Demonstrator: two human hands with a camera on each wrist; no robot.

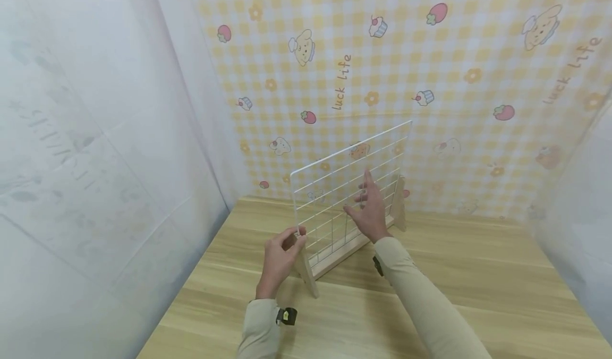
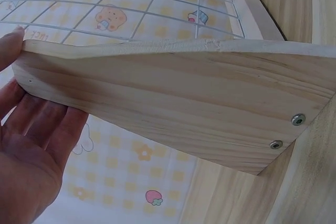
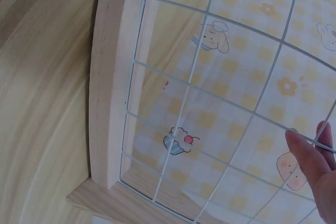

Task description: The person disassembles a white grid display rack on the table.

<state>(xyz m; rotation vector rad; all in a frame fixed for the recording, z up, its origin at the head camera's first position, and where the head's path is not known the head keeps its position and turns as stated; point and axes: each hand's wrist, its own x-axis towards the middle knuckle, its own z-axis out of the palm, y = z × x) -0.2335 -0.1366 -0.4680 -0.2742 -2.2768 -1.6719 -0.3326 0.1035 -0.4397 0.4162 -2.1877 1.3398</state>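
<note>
The rack [image 1: 339,256] stands on the table [image 1: 464,274] — left hand [image 1: 279,261] pinching its end board [image 2: 173,93], right hand [image 1: 372,213] loosely spread at its mesh [image 3: 255,112]. Only the left wrist view shows two bolts [image 2: 298,119]; checked cloth [image 1: 401,72] behind.

The yellow-checked backdrop [image 1: 401,67] reads "luck life" (twice, both times running upward).

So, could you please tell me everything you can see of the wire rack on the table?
The rack is an upright white wire grid in a pale, wood-like base: a long bar between two end panels. Two metal screws show on the left panel. It stands aslant on the table, its left end nearer the head camera. The left hand grips the left panel's upper end; the right hand is at the grid, its contact unclear.
</note>
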